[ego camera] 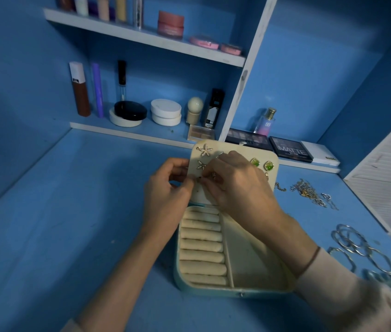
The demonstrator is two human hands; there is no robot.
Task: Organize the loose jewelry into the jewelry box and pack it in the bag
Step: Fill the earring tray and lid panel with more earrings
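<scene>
Blue tabletop. Jewelry box lies open mid-tabletop, no rings on its ring rolls. Left hand and right hand meet at the raised lid panel, fingers pinching a small earring.

Early stage, by my judgement. Bangles and chains lie loose at right. Starfish earrings and green studs are pinned. No bag in view. Right forearm crosses the side compartment.

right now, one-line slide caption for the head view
Left hand and right hand pinch a small piece at the open jewelry box lid; chains and bangles lie nearby.
</scene>
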